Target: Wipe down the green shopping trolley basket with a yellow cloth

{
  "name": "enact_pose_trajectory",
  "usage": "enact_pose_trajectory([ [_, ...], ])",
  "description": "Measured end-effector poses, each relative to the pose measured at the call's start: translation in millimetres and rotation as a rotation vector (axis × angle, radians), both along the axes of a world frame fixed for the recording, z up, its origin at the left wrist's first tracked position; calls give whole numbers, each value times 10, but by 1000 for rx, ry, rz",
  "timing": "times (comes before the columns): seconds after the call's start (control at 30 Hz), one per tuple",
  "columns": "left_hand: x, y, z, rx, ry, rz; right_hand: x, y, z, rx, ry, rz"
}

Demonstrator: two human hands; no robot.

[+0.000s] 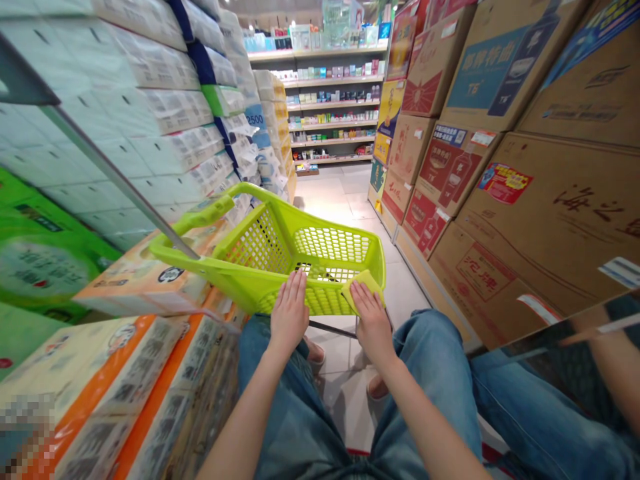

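A lime-green plastic shopping basket point(260, 260) on wheels stands in the aisle just in front of my knees. My left hand point(289, 313) lies flat on its near rim, fingers stretched forward and together. My right hand point(369, 317) presses a yellow cloth point(361, 283) against the rim's right corner, fingers flat over it. The basket's green handle point(200, 217) is raised at the far left side, with a grey rod point(120, 180) leading up to the left. The basket looks empty inside.
Stacked tissue packs point(150, 93) wall the left side, with orange-striped packs point(125, 373) low beside my left leg. Brown cardboard cartons point(540, 200) are piled along the right. A tiled aisle point(340, 193) runs ahead to stocked shelves point(335, 107).
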State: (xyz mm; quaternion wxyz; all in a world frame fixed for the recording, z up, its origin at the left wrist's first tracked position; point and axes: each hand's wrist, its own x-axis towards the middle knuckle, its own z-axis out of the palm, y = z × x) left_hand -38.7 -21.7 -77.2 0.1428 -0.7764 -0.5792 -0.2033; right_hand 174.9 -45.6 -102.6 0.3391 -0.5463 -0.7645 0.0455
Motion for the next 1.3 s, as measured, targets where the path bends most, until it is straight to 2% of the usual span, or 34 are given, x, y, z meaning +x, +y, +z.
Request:
enact_pose_trajectory([
  [0.13,10,-18,-12,4,-20,9,397,-15,-173,-19,142,-97],
  [0.23,22,-26,-15,3,-34,14,380,28,-157,-46,202,-148],
  [0.33,37,-28,-11,5,-45,14,70,86,22,-77,121,-130],
  [0.47,65,-28,-7,9,-57,21,-513,177,290,-109,10,-12],
  [0.6,81,-32,-12,11,-61,43,-809,223,361,-85,-34,68],
  [0.67,80,-34,-14,12,-52,42,-768,201,336,-64,-57,95],
  [0.77,75,-39,-20,7,-37,38,-524,116,265,-49,-86,104],
  [0.97,79,-51,-42,10,-49,30,222,-31,7,-66,-29,-62],
  [1.07,92,-63,-51,17,-61,18,467,-29,-91,-80,47,-144],
  [1.17,109,-85,-50,15,-70,25,439,-3,-44,-109,54,-194],
  [1.3,119,-121,-39,12,-72,40,-8,52,189,-146,-35,-139],
])
